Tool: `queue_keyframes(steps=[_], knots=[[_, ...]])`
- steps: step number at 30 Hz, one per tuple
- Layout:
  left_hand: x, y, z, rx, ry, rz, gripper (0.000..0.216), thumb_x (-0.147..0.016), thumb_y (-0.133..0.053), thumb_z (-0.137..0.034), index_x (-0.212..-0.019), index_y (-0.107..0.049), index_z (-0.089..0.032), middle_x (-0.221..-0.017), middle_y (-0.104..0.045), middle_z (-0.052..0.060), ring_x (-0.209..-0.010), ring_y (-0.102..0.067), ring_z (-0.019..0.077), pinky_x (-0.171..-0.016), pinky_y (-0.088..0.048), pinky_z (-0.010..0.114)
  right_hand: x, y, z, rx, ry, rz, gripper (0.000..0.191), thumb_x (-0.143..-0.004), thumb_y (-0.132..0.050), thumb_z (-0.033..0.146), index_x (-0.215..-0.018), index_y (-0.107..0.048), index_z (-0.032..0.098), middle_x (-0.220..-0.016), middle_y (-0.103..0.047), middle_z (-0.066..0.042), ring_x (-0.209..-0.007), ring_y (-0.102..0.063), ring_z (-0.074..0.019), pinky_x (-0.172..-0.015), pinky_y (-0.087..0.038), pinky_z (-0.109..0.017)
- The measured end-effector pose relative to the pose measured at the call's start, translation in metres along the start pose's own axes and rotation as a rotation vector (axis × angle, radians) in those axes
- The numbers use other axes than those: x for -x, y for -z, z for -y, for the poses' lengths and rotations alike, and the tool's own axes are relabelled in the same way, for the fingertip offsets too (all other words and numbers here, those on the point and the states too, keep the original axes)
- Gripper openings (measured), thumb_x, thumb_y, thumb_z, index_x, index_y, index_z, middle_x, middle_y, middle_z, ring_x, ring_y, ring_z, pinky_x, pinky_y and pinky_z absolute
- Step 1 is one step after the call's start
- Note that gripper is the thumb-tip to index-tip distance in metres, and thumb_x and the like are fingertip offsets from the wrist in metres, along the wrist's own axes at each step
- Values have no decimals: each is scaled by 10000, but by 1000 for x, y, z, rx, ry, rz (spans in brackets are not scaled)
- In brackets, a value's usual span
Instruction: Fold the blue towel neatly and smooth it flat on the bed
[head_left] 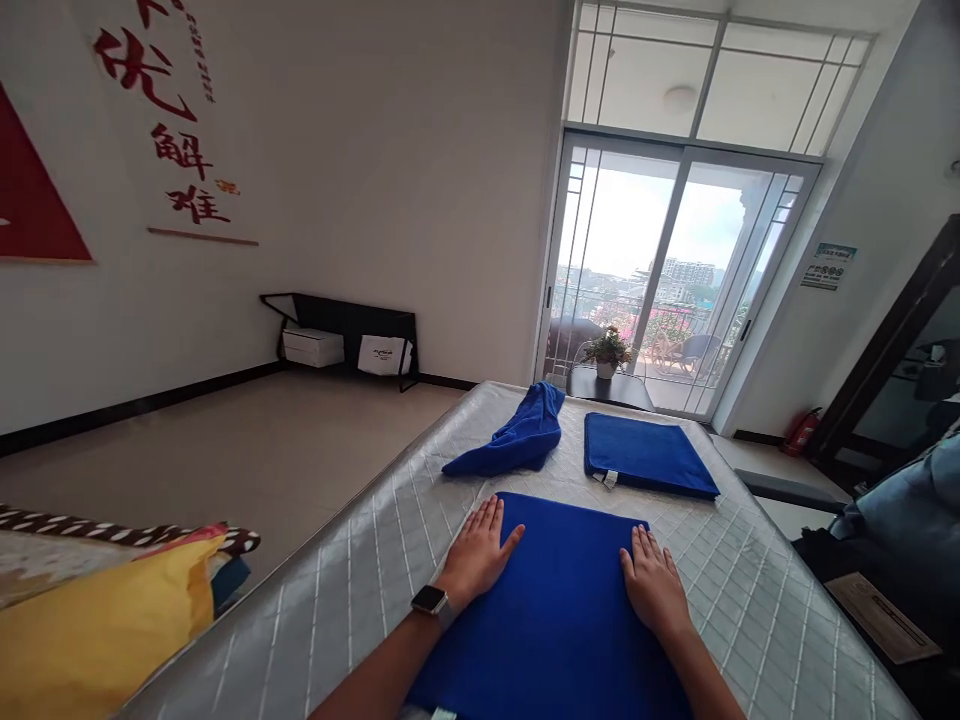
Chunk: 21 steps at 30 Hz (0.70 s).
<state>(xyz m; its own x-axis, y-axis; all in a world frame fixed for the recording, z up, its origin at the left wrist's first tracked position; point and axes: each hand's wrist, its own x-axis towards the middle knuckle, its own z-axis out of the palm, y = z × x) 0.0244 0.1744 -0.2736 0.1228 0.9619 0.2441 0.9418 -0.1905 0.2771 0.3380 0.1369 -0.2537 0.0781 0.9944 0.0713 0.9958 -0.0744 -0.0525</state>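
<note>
A blue cloth point(559, 600) lies spread flat before me, a white tag showing at its near edge. My left hand point(480, 550) rests open on its left edge, fingers stretched out and thumb apart; a watch is on that wrist. On the right edge, my right hand point(654, 580) also lies open and flat. Beyond it to the right sits a neatly folded stack of blue cloth point(649, 452) with white tags at its front corner. A crumpled blue cloth point(517, 437) lies further off to the left of that stack.
All the cloths lie on a table with a quilted silver cover point(375, 570). A yellow pillow point(127, 610) is at lower left. Past the far end stands a small dark table with a potted plant point(607, 352). Dark bags point(892, 560) are at right.
</note>
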Motion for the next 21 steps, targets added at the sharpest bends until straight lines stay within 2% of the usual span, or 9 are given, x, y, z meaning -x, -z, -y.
queue_keyframes(steps=[9, 15, 19, 21], knots=[[1, 4, -1, 2, 2, 10, 838, -952, -180, -674, -1515, -290, -63, -1588, -251, 171, -1478, -240, 272, -1205, -226, 462, -7, 2, 3, -81, -11, 11, 647, -995, -165, 421, -1554, -189, 95, -1617, -175, -72, -1497, -85, -176, -1203, -82, -386], [1, 11, -3, -65, -4, 122, 879, -939, -171, -673, -1519, -228, -15, -1600, -187, 171, -1492, -190, 256, -1221, -182, 447, -4, 7, 0, -153, -31, 2, 649, -995, -195, 437, -1551, -214, 103, -1613, -192, -80, -1493, -118, -178, -1200, -88, -375], [-16, 14, 9, -161, -6, 244, 886, -918, -238, -654, -1504, -254, 10, -1583, -235, 192, -1475, -245, 282, -1204, -225, 461, 2, 13, -2, -249, 1, -19, 652, -992, -219, 461, -1551, -228, 126, -1612, -202, -79, -1492, -128, -181, -1200, -92, -373], [-29, 13, 3, -223, 2, 210, 891, -908, -265, -654, -1485, -305, 24, -1555, -298, 226, -1452, -299, 322, -1186, -252, 495, 3, 14, -3, -280, -1, -23, 659, -992, -220, 463, -1553, -214, 116, -1616, -183, -88, -1494, -117, -187, -1202, -84, -383]])
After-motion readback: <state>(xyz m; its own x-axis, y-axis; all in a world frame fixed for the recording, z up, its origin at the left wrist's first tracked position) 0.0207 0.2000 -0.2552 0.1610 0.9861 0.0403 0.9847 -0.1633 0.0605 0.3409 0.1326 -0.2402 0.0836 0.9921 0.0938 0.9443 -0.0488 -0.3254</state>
